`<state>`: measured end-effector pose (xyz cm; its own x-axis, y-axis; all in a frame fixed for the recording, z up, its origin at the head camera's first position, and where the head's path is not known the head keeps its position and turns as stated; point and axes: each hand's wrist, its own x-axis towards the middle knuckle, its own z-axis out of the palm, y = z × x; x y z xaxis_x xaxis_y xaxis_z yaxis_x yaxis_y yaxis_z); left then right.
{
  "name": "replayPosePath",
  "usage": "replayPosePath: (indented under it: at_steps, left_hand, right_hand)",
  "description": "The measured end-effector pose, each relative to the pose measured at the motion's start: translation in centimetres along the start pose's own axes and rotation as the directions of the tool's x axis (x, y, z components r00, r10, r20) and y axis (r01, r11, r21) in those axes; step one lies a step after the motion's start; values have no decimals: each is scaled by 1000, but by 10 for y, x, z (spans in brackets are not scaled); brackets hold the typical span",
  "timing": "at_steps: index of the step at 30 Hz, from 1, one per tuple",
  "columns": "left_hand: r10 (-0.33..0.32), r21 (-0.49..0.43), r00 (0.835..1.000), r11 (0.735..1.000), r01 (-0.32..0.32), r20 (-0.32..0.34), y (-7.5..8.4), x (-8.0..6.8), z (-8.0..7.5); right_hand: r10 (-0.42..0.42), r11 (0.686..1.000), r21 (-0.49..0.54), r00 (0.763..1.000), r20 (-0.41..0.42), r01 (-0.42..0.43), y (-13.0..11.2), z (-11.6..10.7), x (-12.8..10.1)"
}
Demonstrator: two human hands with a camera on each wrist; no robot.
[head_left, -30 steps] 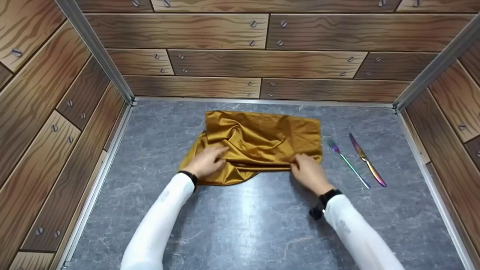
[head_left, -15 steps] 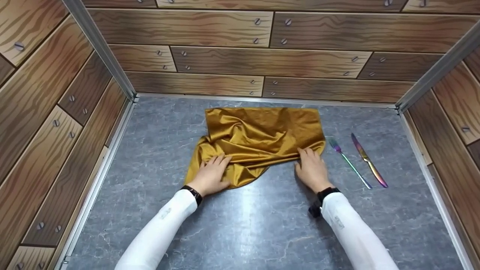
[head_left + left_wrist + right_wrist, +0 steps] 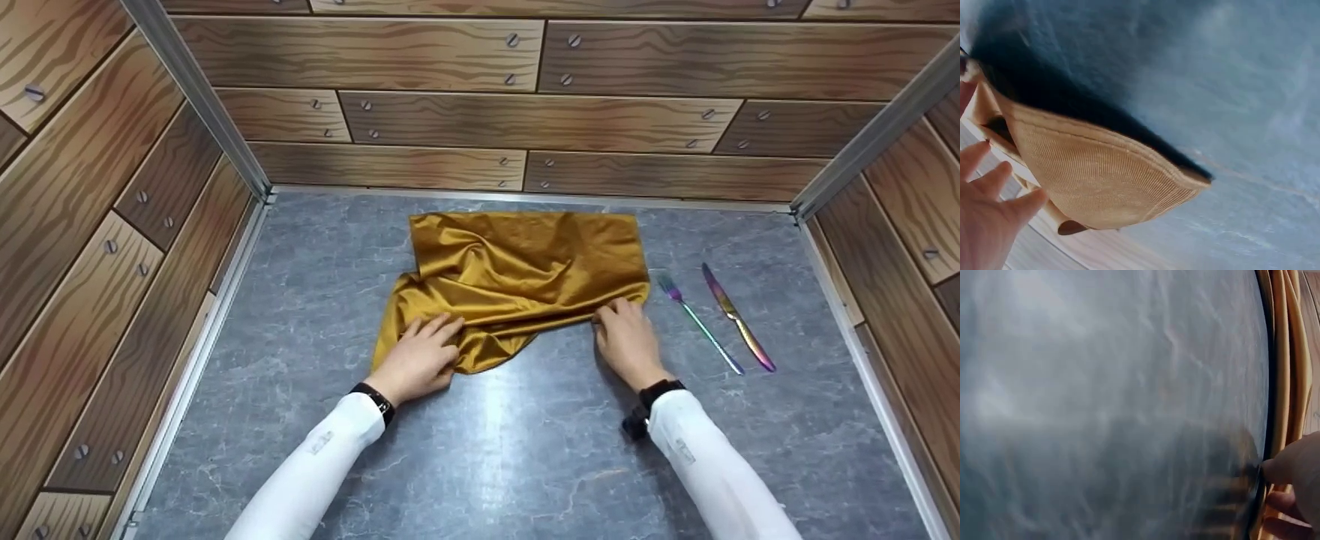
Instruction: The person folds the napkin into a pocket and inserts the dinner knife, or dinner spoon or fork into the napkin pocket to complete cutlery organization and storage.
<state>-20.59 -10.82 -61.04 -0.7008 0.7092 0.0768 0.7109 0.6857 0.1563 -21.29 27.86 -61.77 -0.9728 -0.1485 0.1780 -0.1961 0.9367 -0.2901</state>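
Observation:
A shiny golden cloth (image 3: 525,262) lies on the grey tabletop, its far part fairly flat and its near left part rumpled in folds. On that rumpled part rests my left hand (image 3: 421,360), fingers spread. The left wrist view has these fingers (image 3: 1027,207) nearly straight against the cloth, beside a stitched hem (image 3: 1100,132) standing off the surface. At the near right edge, my right hand (image 3: 627,339) pinches the cloth. Seen from the right wrist, the thumb (image 3: 1280,467) meets the layered edge (image 3: 1282,382) with curled fingers below it.
Right of the cloth lie a rainbow-coloured fork (image 3: 701,324) and a matching knife (image 3: 737,318), roughly parallel. Wood-patterned walls (image 3: 450,120) enclose the tabletop (image 3: 510,457) at the back and both sides.
My left hand has spread its fingers and shifted slightly right on the cloth. The right hand has drawn the near right edge a little outward to the right. The fork and knife stay put.

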Motion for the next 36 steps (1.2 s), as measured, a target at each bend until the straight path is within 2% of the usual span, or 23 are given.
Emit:
replayPosePath:
  at_steps: [2,4,6,8,11,15,20,26,31,34,36]
  left_hand:
    - [25,8,998,1000,-25,-57,1,1,0]
    - [16,-15,993,1000,-17,-116,3,2,-2]
    - [-22,-74,986,997,10,-165,5,3,-6]
    - [-72,-149,980,988,44,-188,7,4,-13]
    - [-116,-242,971,968,63,-210,11,7,-23]
    - [-137,-338,969,939,62,-205,15,9,-33]
    - [-160,-452,973,889,71,-164,19,9,-41]
    - [-140,-520,975,854,32,-170,24,6,-45]
    - [-136,-561,977,828,20,-165,25,2,-48]
    - [-148,-589,981,807,45,-129,24,0,-48]
    - [-164,-604,983,792,84,-79,24,-1,-48]
  right_hand:
    - [-52,999,10,999,-14,52,-6,1,-2]
    - [-108,994,31,994,-23,109,-12,3,-3]
    - [-144,988,48,990,-8,144,-19,4,-4]
    - [-154,986,65,988,7,154,-25,5,-4]
    - [-163,983,92,987,5,162,-30,7,-4]
    - [-173,976,128,985,-16,174,-37,11,-1]
    - [-153,977,140,987,-46,158,-43,18,7]
    - [-116,985,118,987,-112,129,-40,26,10]
    - [-179,979,90,981,-70,185,-42,25,8]
    - [-200,976,82,978,-52,204,-45,23,8]
    - [-187,978,86,981,-57,192,-47,21,8]
